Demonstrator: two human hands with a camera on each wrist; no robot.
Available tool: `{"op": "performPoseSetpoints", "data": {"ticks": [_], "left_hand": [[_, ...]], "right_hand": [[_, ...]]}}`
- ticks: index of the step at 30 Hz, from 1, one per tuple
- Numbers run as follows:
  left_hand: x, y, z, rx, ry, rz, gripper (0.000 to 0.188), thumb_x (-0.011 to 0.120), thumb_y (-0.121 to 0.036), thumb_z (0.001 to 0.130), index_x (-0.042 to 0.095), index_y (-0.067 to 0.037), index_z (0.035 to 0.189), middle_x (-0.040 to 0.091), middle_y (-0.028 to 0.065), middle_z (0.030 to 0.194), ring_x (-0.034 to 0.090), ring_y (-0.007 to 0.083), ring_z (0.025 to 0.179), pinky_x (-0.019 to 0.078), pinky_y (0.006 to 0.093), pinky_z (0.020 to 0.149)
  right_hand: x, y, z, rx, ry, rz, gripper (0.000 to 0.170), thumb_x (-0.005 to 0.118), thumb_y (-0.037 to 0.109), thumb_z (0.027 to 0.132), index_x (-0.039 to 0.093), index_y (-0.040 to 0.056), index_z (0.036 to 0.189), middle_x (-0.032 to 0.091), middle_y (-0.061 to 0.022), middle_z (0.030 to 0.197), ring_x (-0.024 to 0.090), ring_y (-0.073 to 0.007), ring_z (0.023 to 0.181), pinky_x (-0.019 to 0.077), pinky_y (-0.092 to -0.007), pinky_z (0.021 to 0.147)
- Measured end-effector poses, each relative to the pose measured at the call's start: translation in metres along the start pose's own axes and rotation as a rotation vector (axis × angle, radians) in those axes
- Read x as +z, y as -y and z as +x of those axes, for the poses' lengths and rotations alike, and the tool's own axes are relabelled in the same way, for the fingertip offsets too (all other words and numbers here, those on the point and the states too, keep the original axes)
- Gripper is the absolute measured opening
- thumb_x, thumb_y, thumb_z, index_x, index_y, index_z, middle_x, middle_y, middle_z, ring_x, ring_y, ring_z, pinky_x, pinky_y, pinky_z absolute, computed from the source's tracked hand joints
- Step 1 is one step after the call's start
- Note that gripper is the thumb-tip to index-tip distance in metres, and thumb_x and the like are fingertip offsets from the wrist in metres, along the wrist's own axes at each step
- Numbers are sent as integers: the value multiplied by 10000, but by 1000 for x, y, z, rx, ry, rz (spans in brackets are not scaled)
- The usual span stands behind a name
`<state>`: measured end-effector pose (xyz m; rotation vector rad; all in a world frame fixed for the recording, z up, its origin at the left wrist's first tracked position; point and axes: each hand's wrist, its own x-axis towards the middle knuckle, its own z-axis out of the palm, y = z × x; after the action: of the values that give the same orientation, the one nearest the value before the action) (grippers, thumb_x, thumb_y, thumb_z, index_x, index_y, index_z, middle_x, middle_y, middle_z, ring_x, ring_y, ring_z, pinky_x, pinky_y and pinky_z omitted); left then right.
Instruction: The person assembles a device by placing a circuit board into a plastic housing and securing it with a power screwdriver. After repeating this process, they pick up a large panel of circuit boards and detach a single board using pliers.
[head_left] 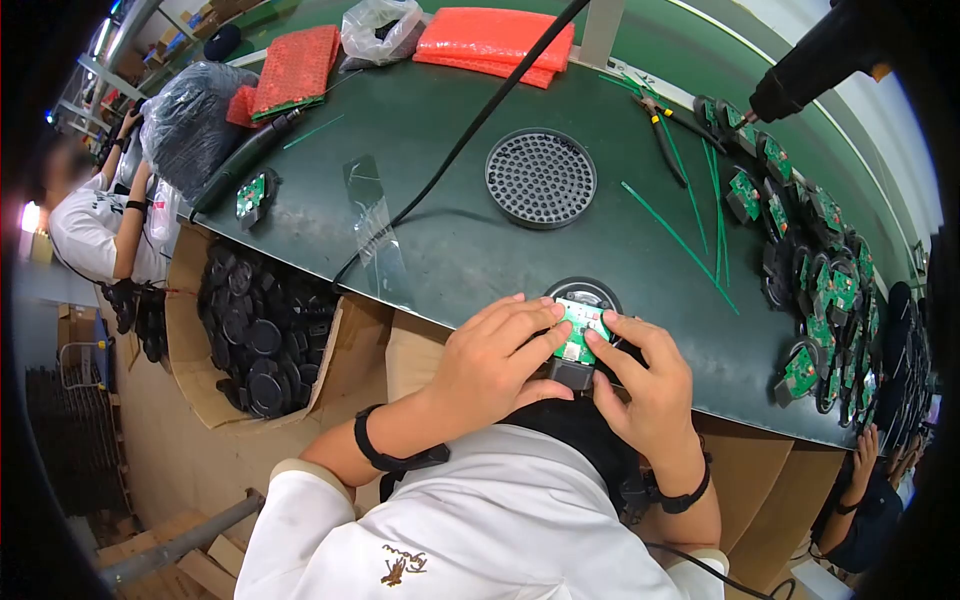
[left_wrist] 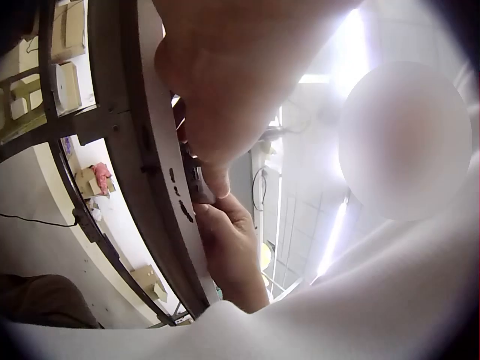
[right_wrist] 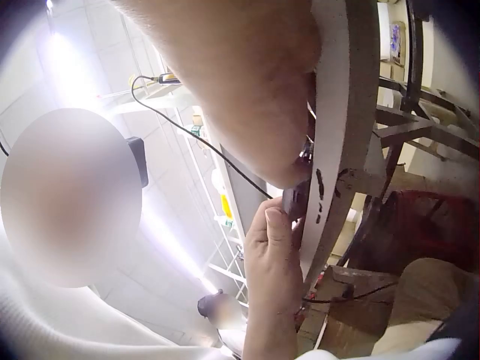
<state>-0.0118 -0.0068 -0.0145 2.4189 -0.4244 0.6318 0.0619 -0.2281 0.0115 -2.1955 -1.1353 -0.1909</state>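
a white shirt is nearest, with a little brown picture sewn on it. past it, the left hand and the right hand both hold a green circuit board in a black case, at the near edge of the green tabletop. the left hand is clamped on one side, with its fingertips on the board and its thumb down by the case. the right hand is clamped on the other side, with its fingers bent over the board. a round black part shows just behind the board.

farther back on the tabletop sits a round gray tray full of little holes. to its right are pliers and thin green strips. at the far right is a big heap of black parts with green boards. a black power screwdriver hangs at the top right. a black cord runs down left of the tray, over a clear plastic piece. red bubble wrap lies at the back. below the tabletop, on the left, a cardboard box holds lots of black parts.
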Motion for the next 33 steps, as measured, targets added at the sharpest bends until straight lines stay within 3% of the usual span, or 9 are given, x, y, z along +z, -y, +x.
{"op": "performPoseSetpoints", "data": {"ticks": [8,10,11,13,14,21,25,27,33], "left_hand": [[-2,3,-1,30,22,20,631,780,-540,795,733,-59,1201,703,118,1265,680,313,1192,550,498,1036],[-2,3,0,37,23,23,628,777,-539,797,733,-61,1201,702,119,1275,680,314,1197,550,497,1037],[-3,2,0,36,29,27,626,778,-538,798,733,-60,1201,702,120,1275,681,314,1195,549,497,1038],[-3,1,0,37,38,29,624,779,-536,800,734,-60,1200,702,121,1275,681,314,1194,549,496,1039],[-4,1,0,38,39,33,622,779,-536,802,734,-61,1201,704,121,1270,682,313,1192,549,496,1040],[-9,-5,1,-60,59,-5,650,819,-512,764,721,-55,1216,657,163,1338,672,357,1181,551,505,1037],[-2,-4,2,-65,59,-36,665,844,-495,743,714,-54,1224,627,185,1376,663,379,1181,550,509,1038],[3,-4,7,-82,24,-37,664,866,-471,729,712,-59,1226,625,197,1374,657,391,1185,551,506,1037],[0,-7,10,-89,3,-23,676,898,-432,689,715,-77,1234,639,200,1335,648,402,1246,573,475,997]], "right_hand": [[-4,-4,2,-31,-11,3,493,804,17,685,774,98,1170,694,-121,1256,708,-338,1083,596,-408,924],[-13,-5,8,84,-6,228,369,803,15,738,764,61,1102,698,-133,1167,712,-309,995,589,-388,856],[-11,-6,10,83,-7,226,369,803,15,738,764,61,1102,698,-133,1167,712,-309,995,589,-388,856],[-3,-6,17,353,-189,212,222,795,18,808,738,29,1023,681,-127,1042,680,-272,847,555,-379,749],[0,-1,25,361,-194,164,121,796,55,863,695,22,921,627,-106,892,610,-258,728,496,-393,655],[16,-1,32,344,-116,-131,240,802,158,886,602,46,816,562,-89,758,584,-293,689,454,-417,614],[15,-3,34,333,-106,-144,234,793,172,897,605,55,822,566,-84,748,591,-302,685,460,-426,615],[13,-3,40,461,-80,-125,236,781,187,908,612,61,804,576,-86,735,604,-312,686,467,-434,615],[16,-9,38,375,-100,-167,278,768,225,919,624,55,753,578,-96,725,604,-313,680,453,-438,596]]}}
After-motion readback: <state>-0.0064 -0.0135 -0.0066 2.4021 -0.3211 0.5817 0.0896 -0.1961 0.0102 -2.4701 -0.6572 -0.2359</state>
